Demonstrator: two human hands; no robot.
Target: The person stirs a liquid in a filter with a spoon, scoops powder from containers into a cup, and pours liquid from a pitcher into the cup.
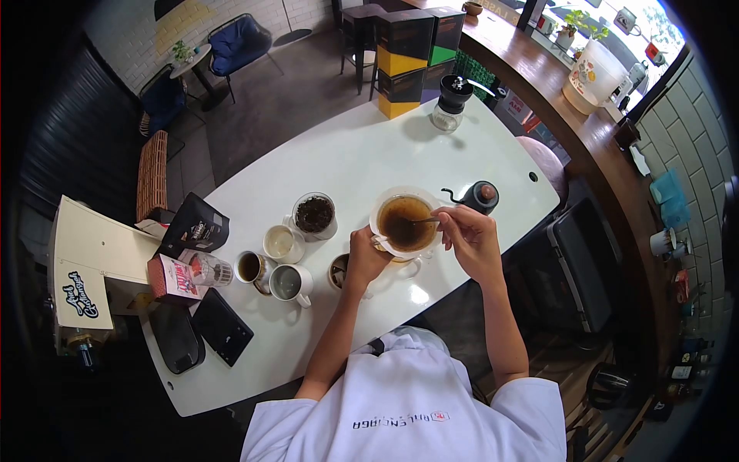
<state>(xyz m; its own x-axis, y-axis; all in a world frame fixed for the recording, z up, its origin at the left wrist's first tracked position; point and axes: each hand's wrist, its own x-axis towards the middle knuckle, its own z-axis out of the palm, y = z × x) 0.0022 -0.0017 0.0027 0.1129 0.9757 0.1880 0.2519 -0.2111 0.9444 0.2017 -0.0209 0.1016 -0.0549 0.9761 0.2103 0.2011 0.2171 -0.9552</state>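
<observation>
A white coffee dripper (396, 191) full of brown, wet coffee stands in front of me at the table's middle. My left hand (366, 260) is closed around its handle at the left side. Between the fingertips of my right hand (471, 240) is a thin spoon (427, 221), its lower end dipped into the coffee. Just left of my left hand is a cup (336, 271) with dark contents, partly covered by the hand. Whatever sits under the dripper is mostly hidden. A black gooseneck kettle (480, 199) stands beyond my right hand.
Left on the white table (362, 154) are a jar of dark grounds (314, 213), several cups, a white mug (291, 285), a pink box (174, 278), a black pouch (197, 223) and a dark flat device (222, 326). A hand grinder (453, 102) and stacked boxes (402, 65) stand at the far edge.
</observation>
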